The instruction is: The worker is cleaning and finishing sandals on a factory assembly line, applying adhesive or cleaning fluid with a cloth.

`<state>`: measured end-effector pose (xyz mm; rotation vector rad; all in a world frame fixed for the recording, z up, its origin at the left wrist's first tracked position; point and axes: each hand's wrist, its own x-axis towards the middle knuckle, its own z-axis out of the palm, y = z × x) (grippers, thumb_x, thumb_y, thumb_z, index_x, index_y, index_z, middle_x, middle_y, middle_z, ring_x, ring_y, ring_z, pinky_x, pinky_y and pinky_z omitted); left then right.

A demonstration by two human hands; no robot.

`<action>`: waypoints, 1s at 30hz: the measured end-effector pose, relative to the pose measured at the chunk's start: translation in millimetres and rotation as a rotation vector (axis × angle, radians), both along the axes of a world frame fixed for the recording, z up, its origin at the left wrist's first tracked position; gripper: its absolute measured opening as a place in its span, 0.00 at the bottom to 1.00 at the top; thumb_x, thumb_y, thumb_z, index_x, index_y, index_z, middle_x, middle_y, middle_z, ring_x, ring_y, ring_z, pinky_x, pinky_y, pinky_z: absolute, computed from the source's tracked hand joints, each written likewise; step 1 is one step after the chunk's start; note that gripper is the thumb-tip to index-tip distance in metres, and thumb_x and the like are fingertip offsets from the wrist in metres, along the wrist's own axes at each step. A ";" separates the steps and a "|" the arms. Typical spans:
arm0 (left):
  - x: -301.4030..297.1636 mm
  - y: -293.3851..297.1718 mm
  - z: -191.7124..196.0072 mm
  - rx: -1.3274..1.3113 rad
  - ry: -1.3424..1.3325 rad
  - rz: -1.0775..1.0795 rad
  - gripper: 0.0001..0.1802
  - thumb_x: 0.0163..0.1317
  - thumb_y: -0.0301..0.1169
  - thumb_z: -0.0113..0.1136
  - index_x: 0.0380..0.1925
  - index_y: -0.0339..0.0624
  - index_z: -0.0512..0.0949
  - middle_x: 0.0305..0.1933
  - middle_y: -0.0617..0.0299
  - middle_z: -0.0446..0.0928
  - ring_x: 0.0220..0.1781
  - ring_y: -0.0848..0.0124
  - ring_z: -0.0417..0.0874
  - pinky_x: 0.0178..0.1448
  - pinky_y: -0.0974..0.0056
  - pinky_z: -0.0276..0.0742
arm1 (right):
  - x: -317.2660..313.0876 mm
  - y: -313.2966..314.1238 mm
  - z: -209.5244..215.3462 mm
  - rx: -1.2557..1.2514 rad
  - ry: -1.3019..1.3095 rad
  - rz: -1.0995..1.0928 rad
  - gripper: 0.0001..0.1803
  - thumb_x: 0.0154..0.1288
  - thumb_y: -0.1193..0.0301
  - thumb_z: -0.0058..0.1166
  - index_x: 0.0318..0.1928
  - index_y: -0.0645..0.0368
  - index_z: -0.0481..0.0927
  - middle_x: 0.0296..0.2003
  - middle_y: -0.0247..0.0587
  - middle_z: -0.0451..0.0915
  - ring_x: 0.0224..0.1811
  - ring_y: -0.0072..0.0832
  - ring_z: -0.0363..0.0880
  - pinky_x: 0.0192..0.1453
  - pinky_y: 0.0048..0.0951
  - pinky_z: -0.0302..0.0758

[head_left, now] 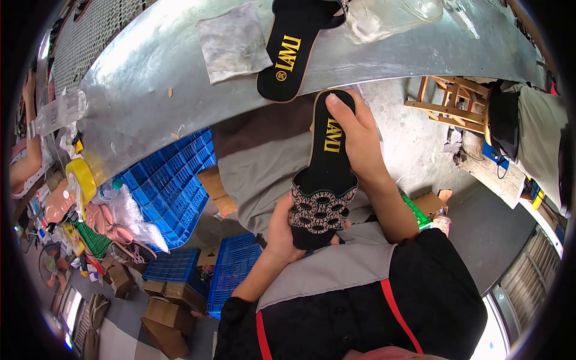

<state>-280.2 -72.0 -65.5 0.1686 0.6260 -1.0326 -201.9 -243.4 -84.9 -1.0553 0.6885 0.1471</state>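
Black and flat-soled, the sandal [329,165] is in the air over the person's lap, just off the near edge of the metal table [150,117], its insole turned up to view. Its long axis runs almost straight away from the body, leaning slightly right at the far end: the heel points toward the table's near edge, the toe back toward the chest. Both hands grip it, one at each end. The right hand [362,141] pinches the heel, thumb pressed on the insole and fingers behind, so it is the hand nearer the table. The left hand [279,237] clasps the toe end from the left and below, beside the wide patterned strap [321,210], nearer the body. A second sandal [291,57] lies on the table with its heel at the near edge, pointing the opposite way, between a whitish square pad [231,45] and some clear plastic [390,18]. The held sandal's underside is hidden, as are most of the fingers beneath it; how firmly they press, I cannot tell. The second sandal's front is cut off at the top, and the clear plastic's exact shape is hard to make out.
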 end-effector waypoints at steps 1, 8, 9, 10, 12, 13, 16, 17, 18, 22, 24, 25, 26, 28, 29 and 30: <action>2.7 2.1 2.7 0.042 0.046 -0.042 0.40 0.73 0.57 0.33 0.71 0.37 0.65 0.65 0.43 0.74 0.51 0.46 0.84 0.43 0.50 0.84 | 1.2 0.3 1.8 0.013 0.015 -0.020 0.10 0.77 0.64 0.52 0.47 0.58 0.76 0.29 0.35 0.80 0.24 0.20 0.80 0.28 0.23 0.78; 7.2 20.5 5.5 0.022 0.089 -0.087 0.38 0.74 0.57 0.35 0.68 0.37 0.69 0.62 0.44 0.78 0.53 0.47 0.85 0.45 0.52 0.85 | 0.6 5.1 3.3 0.005 0.099 -0.040 0.11 0.77 0.64 0.51 0.48 0.59 0.75 0.28 0.36 0.80 0.24 0.21 0.80 0.28 0.23 0.78; 8.8 24.6 5.2 0.008 0.098 -0.084 0.38 0.74 0.58 0.36 0.68 0.37 0.69 0.62 0.44 0.78 0.54 0.46 0.85 0.47 0.51 0.85 | -0.1 5.8 3.8 -0.032 0.093 -0.047 0.11 0.77 0.65 0.51 0.49 0.59 0.75 0.28 0.36 0.80 0.24 0.21 0.80 0.29 0.23 0.78; 14.4 25.1 6.6 0.038 0.063 -0.103 0.37 0.74 0.57 0.38 0.68 0.38 0.68 0.60 0.42 0.79 0.54 0.45 0.86 0.47 0.50 0.87 | 0.0 6.3 4.3 -0.068 0.087 -0.052 0.11 0.77 0.65 0.50 0.50 0.59 0.74 0.29 0.36 0.80 0.24 0.21 0.79 0.29 0.24 0.78; 20.3 15.0 20.1 0.180 0.157 -0.102 0.36 0.74 0.55 0.38 0.69 0.37 0.67 0.58 0.42 0.80 0.51 0.46 0.87 0.44 0.50 0.87 | -0.2 8.7 5.3 -0.055 0.094 -0.046 0.11 0.77 0.65 0.50 0.50 0.59 0.74 0.29 0.37 0.80 0.25 0.21 0.79 0.30 0.23 0.78; 24.7 10.0 26.3 0.319 0.241 -0.105 0.36 0.74 0.54 0.39 0.69 0.37 0.67 0.57 0.42 0.81 0.48 0.47 0.88 0.41 0.51 0.87 | 0.1 9.0 5.3 -0.045 0.090 -0.043 0.11 0.78 0.65 0.49 0.50 0.59 0.74 0.30 0.37 0.80 0.26 0.21 0.79 0.31 0.23 0.78; 50.5 15.7 27.5 0.444 0.399 -0.149 0.35 0.74 0.52 0.40 0.69 0.37 0.66 0.54 0.42 0.82 0.42 0.48 0.89 0.35 0.54 0.88 | -4.8 16.2 -3.1 -0.034 0.092 -0.110 0.10 0.78 0.66 0.53 0.47 0.60 0.73 0.36 0.32 0.78 0.34 0.15 0.76 0.40 0.21 0.75; 52.8 28.0 21.7 0.448 0.408 -0.148 0.35 0.74 0.52 0.40 0.69 0.37 0.66 0.54 0.42 0.82 0.42 0.48 0.89 0.35 0.54 0.88 | -5.9 22.0 -3.2 -0.029 0.101 -0.108 0.10 0.78 0.66 0.53 0.47 0.60 0.73 0.36 0.32 0.78 0.34 0.15 0.76 0.40 0.21 0.75; 53.9 44.2 9.8 0.288 0.269 -0.194 0.34 0.74 0.51 0.41 0.69 0.37 0.66 0.54 0.41 0.81 0.42 0.49 0.89 0.34 0.55 0.87 | -6.0 26.7 -2.9 -0.024 0.090 -0.137 0.10 0.78 0.66 0.52 0.47 0.61 0.72 0.36 0.33 0.79 0.34 0.16 0.76 0.41 0.21 0.76; 69.4 73.7 -2.9 0.133 0.141 -0.315 0.40 0.69 0.56 0.52 0.67 0.32 0.67 0.56 0.31 0.78 0.41 0.39 0.87 0.26 0.52 0.85 | -8.4 39.0 -1.2 -0.024 0.034 -0.185 0.12 0.80 0.65 0.49 0.50 0.61 0.68 0.35 0.38 0.80 0.34 0.19 0.78 0.42 0.23 0.77; 87.3 77.9 1.3 0.136 0.148 -0.374 0.33 0.71 0.49 0.46 0.65 0.33 0.69 0.51 0.37 0.82 0.40 0.46 0.89 0.24 0.54 0.85 | -10.4 42.3 -4.2 -0.041 0.009 -0.196 0.12 0.80 0.65 0.49 0.50 0.61 0.68 0.36 0.38 0.80 0.34 0.20 0.78 0.43 0.24 0.78; 95.5 80.7 -4.0 0.133 0.141 -0.377 0.33 0.71 0.49 0.46 0.65 0.33 0.69 0.51 0.37 0.82 0.40 0.46 0.89 0.24 0.54 0.85 | -12.1 44.0 -4.9 -0.028 -0.016 -0.234 0.13 0.80 0.65 0.49 0.51 0.61 0.67 0.38 0.38 0.79 0.36 0.19 0.77 0.44 0.23 0.77; 103.7 87.1 -6.4 0.175 0.126 -0.436 0.33 0.71 0.49 0.46 0.63 0.32 0.70 0.50 0.37 0.83 0.39 0.44 0.89 0.24 0.53 0.85 | -14.4 48.5 -6.4 -0.001 -0.043 -0.272 0.13 0.80 0.64 0.49 0.53 0.61 0.67 0.39 0.37 0.78 0.38 0.19 0.76 0.46 0.23 0.76; 118.4 98.3 -6.7 0.228 0.096 -0.503 0.32 0.71 0.49 0.47 0.61 0.30 0.72 0.48 0.37 0.83 0.38 0.43 0.88 0.23 0.52 0.85 | -18.0 55.4 -13.3 -0.008 -0.059 -0.273 0.14 0.81 0.64 0.49 0.54 0.60 0.66 0.41 0.36 0.76 0.41 0.18 0.75 0.48 0.23 0.75; 124.0 104.7 -13.2 0.258 0.046 -0.527 0.32 0.71 0.49 0.46 0.60 0.30 0.73 0.47 0.37 0.84 0.37 0.43 0.88 0.23 0.51 0.85 | -18.9 59.3 -20.4 -0.028 -0.069 -0.268 0.14 0.81 0.64 0.49 0.55 0.60 0.66 0.43 0.34 0.75 0.43 0.17 0.73 0.51 0.23 0.73; 127.2 105.5 -18.0 0.286 -0.012 -0.553 0.32 0.72 0.50 0.46 0.59 0.30 0.74 0.45 0.37 0.84 0.36 0.43 0.88 0.22 0.50 0.84 | -18.6 59.5 -24.8 -0.009 -0.128 -0.253 0.16 0.81 0.64 0.49 0.57 0.60 0.65 0.45 0.32 0.72 0.46 0.16 0.69 0.54 0.21 0.71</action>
